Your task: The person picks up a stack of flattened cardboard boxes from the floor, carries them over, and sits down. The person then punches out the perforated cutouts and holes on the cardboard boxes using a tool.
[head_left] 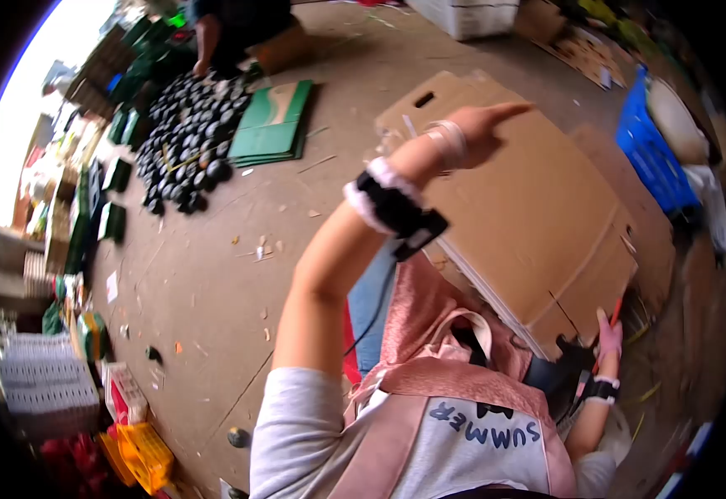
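My left hand (pixel 481 135) is stretched forward above a stack of flattened cardboard boxes (pixel 529 200), its index finger pointing right. I see nothing held in it; a white band circles the wrist. At the near right corner of the stack, my right hand (pixel 610 337) is closed around a thin red stick-like thing (pixel 617 311) whose kind I cannot make out. Beside that hand is a black object (pixel 575 356), partly hidden. The boxes lie flat, with a hand-hole at the far end and creases near me.
Several dark round fruits or vegetables (pixel 192 125) are heaped on the floor, with folded green cartons (pixel 271 125) beside them. Another person (pixel 242 29) sits behind the heap. A blue crate (pixel 650 145) stands right, a white box (pixel 467 17) at the back, a yellow basket (pixel 143 456) lower left.
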Demonstrator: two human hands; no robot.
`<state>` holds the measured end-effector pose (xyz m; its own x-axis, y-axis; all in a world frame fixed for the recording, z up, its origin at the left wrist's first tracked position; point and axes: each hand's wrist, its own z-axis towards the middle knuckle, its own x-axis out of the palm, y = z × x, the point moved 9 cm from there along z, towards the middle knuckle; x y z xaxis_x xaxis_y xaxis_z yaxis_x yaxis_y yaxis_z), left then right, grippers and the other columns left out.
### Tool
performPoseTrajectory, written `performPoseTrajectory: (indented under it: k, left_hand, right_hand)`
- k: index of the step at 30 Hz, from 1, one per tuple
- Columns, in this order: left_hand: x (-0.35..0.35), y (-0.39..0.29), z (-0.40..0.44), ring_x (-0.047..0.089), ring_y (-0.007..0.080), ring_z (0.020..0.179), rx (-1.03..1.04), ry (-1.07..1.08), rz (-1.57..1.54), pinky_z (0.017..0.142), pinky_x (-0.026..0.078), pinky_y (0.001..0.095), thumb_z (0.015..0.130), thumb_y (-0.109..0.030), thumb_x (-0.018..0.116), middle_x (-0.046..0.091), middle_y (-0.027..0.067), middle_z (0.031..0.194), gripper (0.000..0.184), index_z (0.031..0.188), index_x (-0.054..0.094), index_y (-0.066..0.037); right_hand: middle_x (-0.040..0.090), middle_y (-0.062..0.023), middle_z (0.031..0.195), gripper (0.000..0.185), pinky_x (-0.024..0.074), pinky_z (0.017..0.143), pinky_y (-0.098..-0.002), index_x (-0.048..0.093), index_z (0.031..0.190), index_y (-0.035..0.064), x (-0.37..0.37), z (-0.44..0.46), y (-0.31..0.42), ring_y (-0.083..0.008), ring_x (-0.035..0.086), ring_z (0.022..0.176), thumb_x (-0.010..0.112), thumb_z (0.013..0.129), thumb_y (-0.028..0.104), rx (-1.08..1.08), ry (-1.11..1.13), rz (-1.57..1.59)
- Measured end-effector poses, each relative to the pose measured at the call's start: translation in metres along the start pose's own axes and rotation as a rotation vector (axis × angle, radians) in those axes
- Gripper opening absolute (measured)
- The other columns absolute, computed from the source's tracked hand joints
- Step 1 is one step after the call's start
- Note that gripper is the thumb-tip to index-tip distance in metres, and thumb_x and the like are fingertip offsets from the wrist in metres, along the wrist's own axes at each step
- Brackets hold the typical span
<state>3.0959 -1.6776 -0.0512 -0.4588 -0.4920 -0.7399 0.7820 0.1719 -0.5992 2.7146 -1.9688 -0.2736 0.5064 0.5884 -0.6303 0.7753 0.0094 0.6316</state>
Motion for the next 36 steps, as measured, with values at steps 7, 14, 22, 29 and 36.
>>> performPoseTrajectory:
  k: [7, 14, 22, 29, 36]
  left_hand:
    - [0.093, 0.103, -0.128, 0.040, 0.0265, 0.108, -0.478, 0.095, 0.443, 0.089, 0.028, 0.0495, 0.071, -0.028, 0.063, 0.046, 0.0066, 0.112, 0.046, 0.115, 0.052, -0.031]
    - [0.103, 0.115, -0.181, 0.023, 0.0369, 0.124, -0.558, -0.581, 0.287, 0.099, 0.024, 0.0452, 0.066, -0.034, 0.069, 0.027, 0.0228, 0.131, 0.080, 0.132, 0.028, -0.014]
    - [0.175, 0.167, -0.215, 0.049, 0.0292, 0.103, -1.115, -0.793, -1.038, 0.084, 0.040, 0.0440, 0.063, -0.036, 0.075, 0.050, 0.0203, 0.111, 0.091, 0.128, 0.024, 0.002]
    - [0.189, 0.151, -0.205, 0.040, 0.0255, 0.114, -1.176, -0.602, -1.307, 0.086, 0.036, 0.0471, 0.072, -0.033, 0.069, 0.047, 0.0075, 0.121, 0.068, 0.126, 0.033, -0.012]
    - [0.191, 0.157, -0.196, 0.044, 0.0231, 0.111, -1.003, -0.677, -1.199, 0.093, 0.034, 0.0278, 0.077, -0.029, 0.064, 0.044, 0.0184, 0.121, 0.078, 0.129, 0.018, 0.005]
  right_hand:
    - [0.042, 0.0007, 0.068, 0.025, 0.0301, 0.046, -0.0181, 0.049, 0.107, 0.0012, -0.073, -0.117, 0.205, -0.0030, 0.034, 0.050, 0.044, 0.089, 0.017, -0.696, -0.026, 0.670]
    - [0.035, 0.0026, 0.055, 0.031, 0.0377, 0.056, -0.0271, 0.040, 0.079, 0.0116, 0.058, -0.105, 0.271, -0.0092, 0.037, 0.051, 0.041, 0.089, 0.041, -0.608, 0.308, 1.018]
    - [0.023, 0.0052, 0.050, 0.040, 0.0262, 0.044, -0.0227, 0.029, 0.063, 0.0143, 0.140, -0.124, 0.319, -0.0064, 0.021, 0.042, 0.041, 0.089, 0.041, -0.641, 0.581, 1.133]
    - [0.020, 0.0051, 0.045, 0.044, 0.0225, 0.033, -0.0221, 0.027, 0.058, 0.0144, 0.131, -0.139, 0.346, -0.0059, 0.018, 0.036, 0.041, 0.089, 0.041, -0.922, 0.571, 1.113]
    - [0.024, 0.0038, 0.050, 0.039, 0.0299, 0.043, -0.0218, 0.030, 0.063, 0.0128, 0.164, -0.111, 0.319, -0.0064, 0.023, 0.042, 0.040, 0.090, 0.038, -0.796, 0.556, 0.971]
